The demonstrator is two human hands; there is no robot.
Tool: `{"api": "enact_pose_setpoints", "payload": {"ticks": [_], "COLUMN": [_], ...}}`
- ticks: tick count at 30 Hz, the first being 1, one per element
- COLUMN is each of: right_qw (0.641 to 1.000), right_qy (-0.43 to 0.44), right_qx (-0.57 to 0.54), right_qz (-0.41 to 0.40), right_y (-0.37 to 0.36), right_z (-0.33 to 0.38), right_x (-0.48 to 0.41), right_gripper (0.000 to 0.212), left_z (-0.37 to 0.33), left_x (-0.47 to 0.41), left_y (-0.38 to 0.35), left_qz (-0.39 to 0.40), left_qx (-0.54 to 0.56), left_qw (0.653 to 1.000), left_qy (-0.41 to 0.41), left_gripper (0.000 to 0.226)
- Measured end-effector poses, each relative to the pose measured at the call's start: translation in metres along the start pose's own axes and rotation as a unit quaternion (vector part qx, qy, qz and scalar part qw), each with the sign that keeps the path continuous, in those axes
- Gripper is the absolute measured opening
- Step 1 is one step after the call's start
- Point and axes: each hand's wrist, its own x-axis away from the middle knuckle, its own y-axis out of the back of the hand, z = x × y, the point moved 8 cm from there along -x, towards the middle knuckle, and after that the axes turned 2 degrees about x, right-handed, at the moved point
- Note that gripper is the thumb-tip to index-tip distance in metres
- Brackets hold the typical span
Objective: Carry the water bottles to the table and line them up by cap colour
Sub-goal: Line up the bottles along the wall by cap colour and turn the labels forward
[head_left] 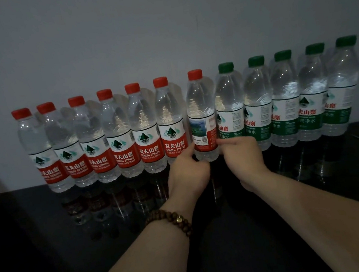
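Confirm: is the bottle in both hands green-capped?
No, the bottle that the left hand and right hand hold carries a red cap.

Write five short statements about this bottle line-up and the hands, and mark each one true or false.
1. The red-capped bottles stand left of the green-capped bottles. True.
2. Five caps are red. False: seven are red, five green.
3. Both hands hold a green-capped bottle. False: the left hand and right hand hold the rightmost red-capped bottle.
4. A bead bracelet is on the left wrist. True.
5. One bottle lies on its side. False: all stand upright.
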Motion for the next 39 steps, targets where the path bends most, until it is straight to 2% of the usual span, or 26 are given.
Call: {"api": "enact_pose_setpoints", "payload": {"ticks": [3,6,9,14,17,22,27,32,36,39], "right_qw": [0.999,0.999,1.000,1.000,0.999,1.000,0.998,1.000,0.999,0.999], "right_qy": [0.026,0.022,0.001,0.023,0.031,0.000,0.023,-0.007,0.011,-0.006], "right_qx": [0.016,0.013,-0.003,0.005,0.012,-0.023,0.019,-0.025,-0.014,-0.019], "right_qz": [0.018,0.027,0.011,0.018,0.043,0.012,0.053,0.016,0.043,0.028], "right_y": [-0.0040,-0.0067,-0.0022,-0.0028,-0.0084,-0.0014,-0.0094,-0.0017,-0.0068,-0.0050], "right_z": [0.0051,0.0037,-0.0003,0.0034,0.0031,-0.0001,0.0041,-0.0010,0.0018,-0.0025], "right_x": [0.0017,0.0013,0.0006,0.0013,0.0019,-0.0005,0.0030,-0.0006,0.0012,-0.0014], "right_gripper": [0.034,0.041,0.033,0.032,0.041,0.036,0.040,0.037,0.034,0.038], "left_z": [0.0038,0.0025,-0.0007,0.0019,0.0008,0.0012,0.0010,-0.0009,0.0030,-0.0021], "left_x": [-0.0011,0.0002,0.0019,0.0010,0.0022,0.0026,0.0009,0.0018,0.0003,0.0024], "left_y": [0.0049,0.0025,-0.0007,0.0055,0.0029,0.0003,0.0029,-0.0001,0.0053,0.0010], "left_qz": [-0.029,-0.011,0.008,-0.032,-0.014,-0.002,-0.020,0.000,-0.026,0.000], "left_qx": [0.018,0.014,-0.010,0.025,0.007,-0.004,0.007,-0.026,0.003,-0.026], "left_qw": [0.999,1.000,1.000,0.999,1.000,1.000,1.000,1.000,1.000,0.999], "left_qy": [0.009,0.002,-0.004,0.001,-0.003,-0.004,-0.012,-0.009,0.002,-0.019], "left_gripper": [0.067,0.070,0.068,0.065,0.068,0.071,0.070,0.068,0.070,0.067]}}
